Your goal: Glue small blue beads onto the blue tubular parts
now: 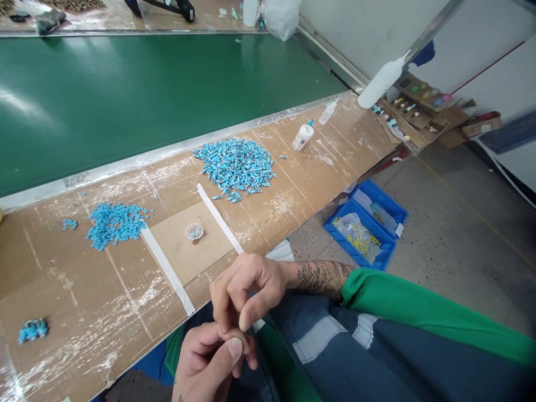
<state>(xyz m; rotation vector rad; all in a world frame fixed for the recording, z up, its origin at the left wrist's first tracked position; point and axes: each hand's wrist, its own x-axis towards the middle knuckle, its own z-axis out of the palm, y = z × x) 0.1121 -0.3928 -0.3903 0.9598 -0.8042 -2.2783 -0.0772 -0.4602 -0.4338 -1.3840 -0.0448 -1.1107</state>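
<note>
My left hand (211,357) and my right hand (245,290) meet over my lap at the near edge of the cardboard-covered bench (84,312). Both have their fingers pinched together at one spot; what they hold is hidden between the fingertips. On the bench lie a big heap of small blue tube-shaped parts (234,166), a heap of small blue round pieces (114,223) and a small clump of blue parts (32,329). A little round cup with a stick in it (195,230) stands on a cardboard square between two white strips.
A green conveyor belt (125,95) runs behind the bench. A glue bottle (302,136), a small squeeze bottle (327,112) and a large white bottle (381,84) are at the far right. Blue bins (364,226) with bagged yellow parts sit on the floor.
</note>
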